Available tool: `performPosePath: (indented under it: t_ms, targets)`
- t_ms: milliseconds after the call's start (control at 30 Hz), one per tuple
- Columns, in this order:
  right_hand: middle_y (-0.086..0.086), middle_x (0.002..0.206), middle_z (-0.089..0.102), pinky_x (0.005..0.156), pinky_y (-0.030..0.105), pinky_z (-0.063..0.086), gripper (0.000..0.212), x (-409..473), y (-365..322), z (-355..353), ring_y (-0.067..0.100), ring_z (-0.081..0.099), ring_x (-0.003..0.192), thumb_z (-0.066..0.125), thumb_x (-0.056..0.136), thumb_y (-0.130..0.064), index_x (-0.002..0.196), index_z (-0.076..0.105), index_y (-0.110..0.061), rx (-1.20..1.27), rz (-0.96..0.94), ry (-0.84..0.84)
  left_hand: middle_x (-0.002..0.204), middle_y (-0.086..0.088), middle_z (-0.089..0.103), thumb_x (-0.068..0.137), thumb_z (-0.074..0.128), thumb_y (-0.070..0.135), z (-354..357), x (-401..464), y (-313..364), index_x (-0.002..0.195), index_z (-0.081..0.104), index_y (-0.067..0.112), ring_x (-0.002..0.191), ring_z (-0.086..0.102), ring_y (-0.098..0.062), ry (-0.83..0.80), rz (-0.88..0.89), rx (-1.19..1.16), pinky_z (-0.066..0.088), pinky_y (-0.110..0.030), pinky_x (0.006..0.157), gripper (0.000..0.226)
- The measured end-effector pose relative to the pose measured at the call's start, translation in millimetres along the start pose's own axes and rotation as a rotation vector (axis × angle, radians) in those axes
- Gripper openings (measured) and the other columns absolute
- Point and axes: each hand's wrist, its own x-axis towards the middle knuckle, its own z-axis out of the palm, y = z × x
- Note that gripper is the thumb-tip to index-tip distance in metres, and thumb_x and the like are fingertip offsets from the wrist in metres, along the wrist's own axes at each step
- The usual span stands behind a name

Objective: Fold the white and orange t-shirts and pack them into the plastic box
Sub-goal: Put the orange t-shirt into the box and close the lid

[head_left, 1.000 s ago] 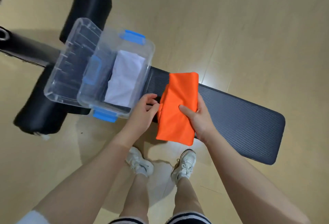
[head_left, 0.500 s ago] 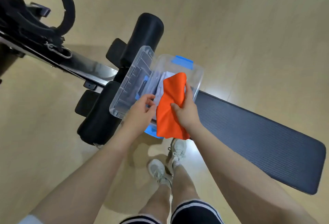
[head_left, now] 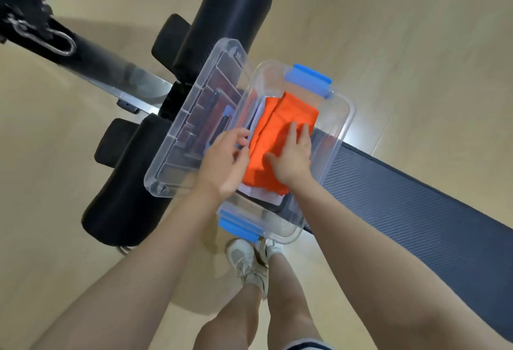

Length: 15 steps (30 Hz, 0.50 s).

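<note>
I have just lowered the orange t-shirt into the plastic box, atop the white t-shirt; right hand flat, pressing; left hand loosely open at the box's edge. Packing nearly complete.

Clear glossy plastic box; matt orange cloth t-shirt; ribbed black bench pad.

place: home gym | evidence: padded workout bench, foam rollers, wood floor
</note>
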Motion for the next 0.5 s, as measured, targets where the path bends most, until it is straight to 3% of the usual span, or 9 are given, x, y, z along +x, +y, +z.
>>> performPosePath:
  t_ms: [100, 267, 367, 433, 500]
  targets:
    - [0.013, 0.158, -0.01, 0.118, 0.042, 0.004, 0.084, 0, 6, 12, 0.031, -0.006, 0.145, 0.054, 0.087, -0.022, 0.148, -0.002, -0.009, -0.226, -0.092, -0.104, 0.104, 0.0, 0.051, 0.09, 0.048, 0.001, 2, 1, -1, 0.12, 0.055, 0.006, 0.082, 0.053, -0.012, -0.007, 0.007, 0.0, 0.035, 0.003, 0.069, 0.031]
    - [0.009, 0.158, -0.014, 0.117, 0.047, 0.002, 0.082, 7, 5, 22, 0.03, -0.009, 0.145, 0.05, 0.09, -0.03, 0.148, -0.007, -0.023, -0.394, -0.071, -0.14, 0.103, 0.001, 0.051, 0.09, 0.048, 0.002, -4, 3, 0, 0.119, 0.056, 0.008, 0.071, 0.052, 0.007, -0.036, 0.026, -0.013, 0.037, 0.002, 0.067, 0.03]
    - [0.008, 0.157, -0.015, 0.117, 0.045, 0.0, 0.084, 2, -4, 5, 0.029, -0.011, 0.145, 0.05, 0.09, -0.044, 0.149, -0.005, -0.022, -0.415, -0.06, -0.253, 0.104, 0.003, 0.051, 0.09, 0.048, 0.003, -15, 0, 5, 0.118, 0.056, 0.009, 0.082, 0.052, -0.001, -0.015, -0.003, 0.011, 0.037, 0.002, 0.072, 0.03]
    - [0.01, 0.158, -0.008, 0.118, 0.041, 0.003, 0.074, -8, -12, -17, 0.029, -0.006, 0.146, 0.045, 0.093, -0.044, 0.149, 0.007, -0.016, -0.34, -0.116, -0.268, 0.105, 0.003, 0.053, 0.091, 0.048, 0.003, -26, -3, 11, 0.117, 0.057, 0.009, 0.09, 0.053, -0.007, 0.014, 0.009, 0.056, 0.04, -0.006, 0.079, 0.029]
    - [0.015, 0.158, 0.005, 0.117, 0.037, 0.007, 0.063, -20, -22, -41, 0.031, 0.005, 0.146, 0.046, 0.095, -0.034, 0.146, 0.02, -0.009, -0.219, -0.243, -0.205, 0.108, -0.003, 0.056, 0.09, 0.048, 0.002, -39, -5, 19, 0.115, 0.058, 0.006, 0.101, 0.053, -0.016, 0.067, 0.074, 0.149, 0.045, -0.025, 0.089, 0.027]
